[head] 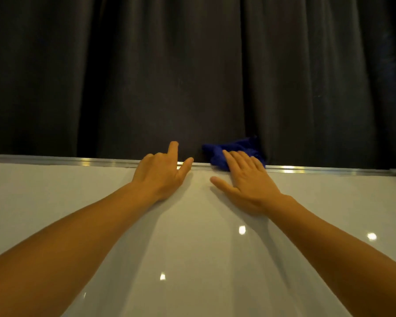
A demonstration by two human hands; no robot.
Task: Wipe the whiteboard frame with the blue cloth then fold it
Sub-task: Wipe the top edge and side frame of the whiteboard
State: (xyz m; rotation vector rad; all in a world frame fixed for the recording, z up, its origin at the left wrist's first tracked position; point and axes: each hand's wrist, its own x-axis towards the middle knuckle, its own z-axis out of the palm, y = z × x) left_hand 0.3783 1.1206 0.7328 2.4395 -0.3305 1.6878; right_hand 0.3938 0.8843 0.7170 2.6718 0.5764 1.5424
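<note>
The right hand (247, 181) lies flat with fingers straight, fingertips pressing the bunched blue cloth (236, 153) onto the whiteboard's metal frame (78, 161). The left hand (162, 172), just beside it, rests spread on the whiteboard (192, 248), holding nothing.

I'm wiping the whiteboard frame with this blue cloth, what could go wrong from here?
The blue cloth is bunched and sits mostly past the frame, in front of the dark curtain. Only flat fingers of the right hand press it, so it may slip off the far side. The left hand rests bare on the glossy whiteboard and could leave smudges.
</note>
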